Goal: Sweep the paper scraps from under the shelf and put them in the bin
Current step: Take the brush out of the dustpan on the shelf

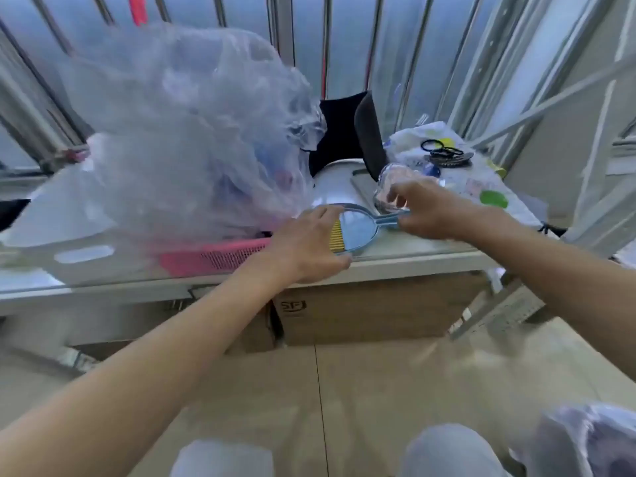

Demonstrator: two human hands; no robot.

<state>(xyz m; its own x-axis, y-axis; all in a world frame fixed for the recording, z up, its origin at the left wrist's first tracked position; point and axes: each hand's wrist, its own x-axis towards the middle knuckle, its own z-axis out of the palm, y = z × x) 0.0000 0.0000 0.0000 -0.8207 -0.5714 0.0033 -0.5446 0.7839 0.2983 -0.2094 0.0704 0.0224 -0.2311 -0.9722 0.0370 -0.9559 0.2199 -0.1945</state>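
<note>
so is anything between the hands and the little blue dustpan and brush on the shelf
Nothing visible. The left hand already rests on the yellow-bristled end of the blue dustpan and brush, and the right hand pinches its handle. The big clear plastic bag sits just left of it and the pink basket beside, not across it.

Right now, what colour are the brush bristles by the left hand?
Yellow bristles, set against the light blue dustpan; head view shows it best.
</note>
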